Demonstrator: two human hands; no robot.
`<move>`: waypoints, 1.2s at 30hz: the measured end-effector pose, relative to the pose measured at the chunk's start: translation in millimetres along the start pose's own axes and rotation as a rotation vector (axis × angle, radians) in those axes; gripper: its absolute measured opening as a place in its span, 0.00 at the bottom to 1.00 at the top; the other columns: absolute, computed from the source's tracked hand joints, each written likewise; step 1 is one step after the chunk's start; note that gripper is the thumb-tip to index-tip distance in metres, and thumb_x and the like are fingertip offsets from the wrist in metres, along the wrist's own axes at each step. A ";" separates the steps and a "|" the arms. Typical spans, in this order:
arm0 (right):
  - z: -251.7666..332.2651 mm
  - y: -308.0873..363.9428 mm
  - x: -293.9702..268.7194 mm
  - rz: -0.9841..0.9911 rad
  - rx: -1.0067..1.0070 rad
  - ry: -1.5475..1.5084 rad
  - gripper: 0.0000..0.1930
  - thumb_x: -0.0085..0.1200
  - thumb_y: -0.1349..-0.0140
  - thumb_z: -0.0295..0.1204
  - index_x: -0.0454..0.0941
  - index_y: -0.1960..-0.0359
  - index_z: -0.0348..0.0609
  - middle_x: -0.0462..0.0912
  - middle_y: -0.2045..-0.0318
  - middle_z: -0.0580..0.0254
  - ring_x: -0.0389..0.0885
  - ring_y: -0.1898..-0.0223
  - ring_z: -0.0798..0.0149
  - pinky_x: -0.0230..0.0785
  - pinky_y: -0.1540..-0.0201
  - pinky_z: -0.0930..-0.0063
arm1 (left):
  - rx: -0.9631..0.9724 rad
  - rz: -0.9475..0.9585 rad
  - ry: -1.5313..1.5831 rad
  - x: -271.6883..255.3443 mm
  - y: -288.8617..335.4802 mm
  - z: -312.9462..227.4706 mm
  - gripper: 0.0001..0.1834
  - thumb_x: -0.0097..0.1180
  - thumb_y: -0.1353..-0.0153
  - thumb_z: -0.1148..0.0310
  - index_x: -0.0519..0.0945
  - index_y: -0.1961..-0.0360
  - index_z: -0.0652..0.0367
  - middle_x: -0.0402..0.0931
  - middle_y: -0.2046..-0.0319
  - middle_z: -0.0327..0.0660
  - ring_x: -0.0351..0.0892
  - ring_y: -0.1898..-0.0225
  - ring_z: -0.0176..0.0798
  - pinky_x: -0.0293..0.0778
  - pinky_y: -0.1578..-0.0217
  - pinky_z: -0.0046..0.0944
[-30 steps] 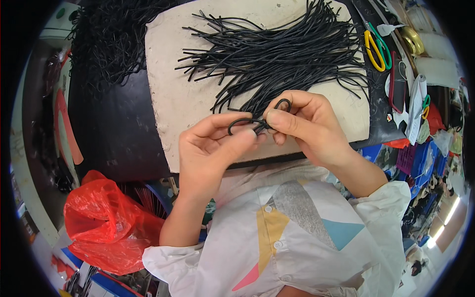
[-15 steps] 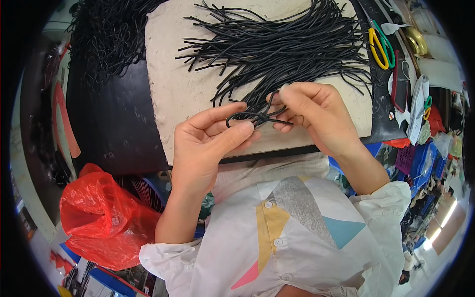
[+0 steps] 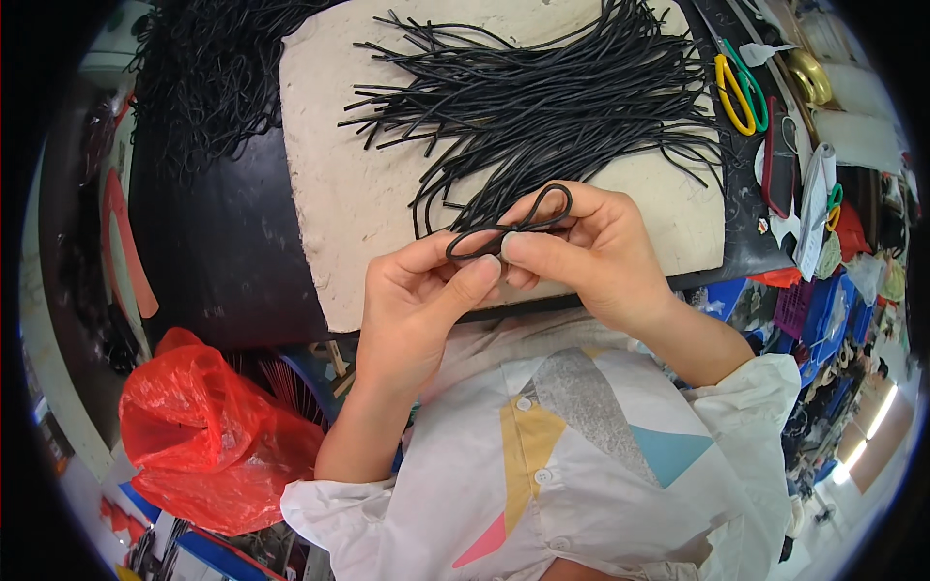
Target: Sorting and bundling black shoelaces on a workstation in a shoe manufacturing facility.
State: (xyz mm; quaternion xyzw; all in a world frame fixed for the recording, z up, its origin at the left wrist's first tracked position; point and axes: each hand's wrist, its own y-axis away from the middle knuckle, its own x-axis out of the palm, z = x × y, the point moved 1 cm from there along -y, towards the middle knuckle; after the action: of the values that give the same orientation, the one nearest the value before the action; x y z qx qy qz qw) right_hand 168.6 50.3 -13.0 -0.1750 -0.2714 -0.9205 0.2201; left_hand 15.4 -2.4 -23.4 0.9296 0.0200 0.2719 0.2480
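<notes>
A thin black cord [image 3: 552,190] is formed into two loops, like a bow, between my hands. My left hand [image 3: 421,290] pinches it at the left loop with thumb and fingers. My right hand [image 3: 591,247] grips it beside the middle, thumb pressed against the fingers, with the right loop standing up above. The crossing of the cord is partly hidden by my thumbs. Just beyond my hands, a large bundle of loose black cords [image 3: 542,97] lies spread across a cream-coloured board [image 3: 334,213].
A tangled heap of black cord [image 3: 213,77] lies at the far left of the dark table [image 3: 218,261]. Scissors with yellow and green handles [image 3: 733,94] lie at the right beside a dark red tool [image 3: 776,169]. An open red plastic bag [image 3: 223,436] stands at the near left.
Both hands have come closer together. A second loop now stands up at the right, and my right thumb has moved in to press on the cord's middle.
</notes>
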 end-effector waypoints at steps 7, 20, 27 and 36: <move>1.1 0.6 1.9 -0.042 0.007 0.018 0.08 0.52 0.48 0.19 0.74 0.65 0.34 0.78 0.76 0.62 0.76 0.75 0.74 0.72 0.71 0.83 | 0.078 0.032 -0.003 -0.9 -0.3 4.3 0.12 0.50 0.45 0.79 0.73 0.58 0.69 0.76 0.67 0.49 0.78 0.66 0.37 0.76 0.66 0.32; 12.9 -1.3 -14.3 -0.028 0.077 0.124 0.13 0.50 0.42 0.36 0.76 0.68 0.36 0.79 0.76 0.63 0.75 0.78 0.77 0.69 0.73 0.85 | -0.040 -0.075 -0.082 -2.7 2.2 -9.7 0.13 0.51 0.43 0.67 0.76 0.66 0.70 0.77 0.75 0.48 0.79 0.76 0.36 0.76 0.74 0.29; 13.8 0.1 -16.7 0.031 0.024 0.267 0.08 0.52 0.44 0.30 0.77 0.71 0.36 0.77 0.78 0.67 0.73 0.78 0.79 0.67 0.73 0.86 | 0.001 -0.128 -0.031 4.7 0.5 -15.2 0.10 0.50 0.44 0.74 0.74 0.63 0.71 0.77 0.72 0.48 0.79 0.73 0.36 0.76 0.72 0.28; 10.2 -0.1 -19.3 0.048 -0.106 0.313 0.06 0.53 0.46 0.26 0.76 0.69 0.36 0.77 0.74 0.67 0.73 0.73 0.77 0.66 0.69 0.85 | -0.017 -0.137 -0.026 6.0 0.0 -14.1 0.10 0.50 0.44 0.75 0.74 0.62 0.71 0.77 0.73 0.48 0.78 0.73 0.36 0.75 0.73 0.28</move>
State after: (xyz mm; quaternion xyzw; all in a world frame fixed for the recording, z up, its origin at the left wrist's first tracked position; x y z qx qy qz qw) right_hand 186.9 62.2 -13.5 -0.0471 -0.1806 -0.9440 0.2721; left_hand 13.2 5.0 -10.2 0.9275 0.0778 0.2422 0.2739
